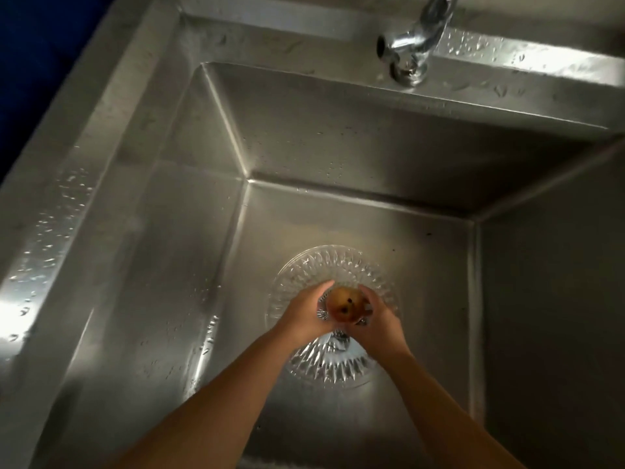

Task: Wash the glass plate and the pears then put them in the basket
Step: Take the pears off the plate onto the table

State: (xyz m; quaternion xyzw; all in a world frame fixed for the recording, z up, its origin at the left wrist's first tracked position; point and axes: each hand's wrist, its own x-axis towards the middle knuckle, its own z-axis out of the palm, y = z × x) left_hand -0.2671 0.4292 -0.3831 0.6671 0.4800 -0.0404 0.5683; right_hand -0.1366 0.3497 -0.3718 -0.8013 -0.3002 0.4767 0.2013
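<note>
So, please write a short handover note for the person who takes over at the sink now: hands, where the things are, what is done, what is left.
Left hand and right hand: both cupped around one pear, held between them above the glass plate.
Glass plate: lies on the floor of the steel sink, under the hands.
Tap: no water stream visible. Drops sit on the sink rim.
Other pears and the basket: not in view.
Done: cannot tell if the pear or plate is already washed.
Left: finish the pear, wash the plate and any other pears, then put all in the basket.
</note>
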